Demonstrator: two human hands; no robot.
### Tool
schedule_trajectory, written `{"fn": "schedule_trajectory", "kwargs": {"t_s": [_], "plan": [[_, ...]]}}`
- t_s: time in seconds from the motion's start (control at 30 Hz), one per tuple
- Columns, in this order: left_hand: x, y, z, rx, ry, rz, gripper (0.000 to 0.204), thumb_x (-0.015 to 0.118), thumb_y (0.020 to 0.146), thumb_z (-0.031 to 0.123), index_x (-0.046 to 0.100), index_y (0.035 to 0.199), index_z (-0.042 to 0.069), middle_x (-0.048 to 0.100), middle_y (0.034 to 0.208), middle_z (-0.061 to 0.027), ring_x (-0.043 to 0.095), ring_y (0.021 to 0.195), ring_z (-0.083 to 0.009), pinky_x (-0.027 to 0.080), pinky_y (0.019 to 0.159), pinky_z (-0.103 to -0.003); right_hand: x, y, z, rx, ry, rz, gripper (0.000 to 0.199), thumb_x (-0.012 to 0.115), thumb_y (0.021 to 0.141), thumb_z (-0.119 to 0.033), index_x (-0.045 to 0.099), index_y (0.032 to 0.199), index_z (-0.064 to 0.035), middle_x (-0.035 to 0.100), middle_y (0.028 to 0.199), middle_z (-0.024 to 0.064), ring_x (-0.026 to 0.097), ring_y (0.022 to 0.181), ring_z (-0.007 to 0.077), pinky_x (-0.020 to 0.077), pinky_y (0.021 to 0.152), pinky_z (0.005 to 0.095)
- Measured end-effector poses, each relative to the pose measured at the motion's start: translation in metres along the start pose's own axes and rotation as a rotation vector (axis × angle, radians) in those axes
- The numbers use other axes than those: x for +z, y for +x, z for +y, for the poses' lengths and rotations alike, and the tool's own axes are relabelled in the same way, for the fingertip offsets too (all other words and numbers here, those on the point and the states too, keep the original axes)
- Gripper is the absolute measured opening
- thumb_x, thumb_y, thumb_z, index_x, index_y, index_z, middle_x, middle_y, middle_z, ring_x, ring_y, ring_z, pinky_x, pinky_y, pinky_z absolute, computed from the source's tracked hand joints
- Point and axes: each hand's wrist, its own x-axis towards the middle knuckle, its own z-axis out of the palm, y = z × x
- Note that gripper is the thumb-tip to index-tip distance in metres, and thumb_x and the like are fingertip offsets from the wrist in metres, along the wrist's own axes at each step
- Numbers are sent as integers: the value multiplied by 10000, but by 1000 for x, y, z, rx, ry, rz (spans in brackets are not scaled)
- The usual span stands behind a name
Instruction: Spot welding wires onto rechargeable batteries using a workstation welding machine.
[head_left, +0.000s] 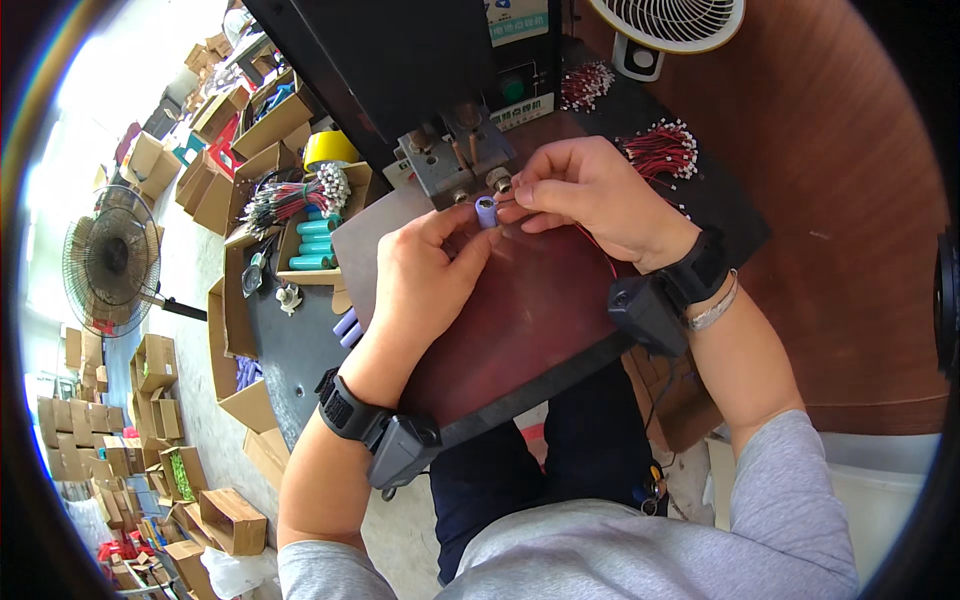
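Pinching a small purple cylindrical cell point(486, 211) between thumb and fingertips, the left hand point(425, 275) holds it upright just below the welder's electrode tips point(466, 150), fingers closed snugly round it. Right beside it, the right hand point(590, 190) is curled nearly shut, its fingertips nipping a thin red wire point(598, 250) at the cell's top end; the wire trails back under the palm across the dark red work board point(520, 310). Both hands meet at the cell, touching or as good as.

Moving outward: the black spot-welding machine point(400, 60) rises straight ahead. To the left, a cardboard tray point(292, 240) carries a row of teal cells point(315, 245), with a bundle of red-and-black leads point(295, 197) above it and a yellow tape roll point(329, 149) close by. Two more purple cells point(347, 328) lie at the board's left edge. More red leads point(660, 150) are heaped to the right, a white fan point(668, 25) beyond them.

By my reading, this cell is mid-job, lead placed at the terminal, weld seemingly not yet made, and plenty of cells and leads wait.
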Motion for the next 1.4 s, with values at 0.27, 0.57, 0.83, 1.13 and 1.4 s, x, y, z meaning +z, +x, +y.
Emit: {"fn": "schedule_trajectory", "kwargs": {"t_s": [0.27,0.57,0.83,1.13,1.4], "plan": [[-3,1,2,15,22,-8,241,634,691,139,633,913,47,600,668,-114,594,588,-202,460,565,-277,0,0,-1,3,19,8,106,551,799,-80,557,831,21,593,845,95,608,821,172,502,666,222],[-2,0,2,-20,-9,-11,221,640,700,129,636,896,27,615,666,-120,608,591,-190,466,573,-270,1,0,0,2,-9,-4,95,556,797,-67,557,825,24,603,824,101,611,807,165,497,669,214],[1,1,1,-9,-28,4,210,641,700,126,638,888,33,615,663,-118,606,584,-179,465,566,-268,1,-1,1,-52,0,26,149,599,746,-124,574,763,22,604,755,69,569,688,104,464,604,206],[1,1,-1,12,-50,8,228,648,701,138,628,903,34,618,686,-111,598,591,-179,463,578,-268,2,-2,1,-41,51,35,135,593,757,-97,574,786,34,603,772,90,583,719,132,471,631,217],[-1,1,2,-12,-3,-18,219,647,694,101,627,898,23,624,688,-102,599,601,-149,466,583,-253,-1,0,2,-20,-10,-26,128,551,806,-88,558,844,34,605,858,109,602,837,160,487,696,218]]}}
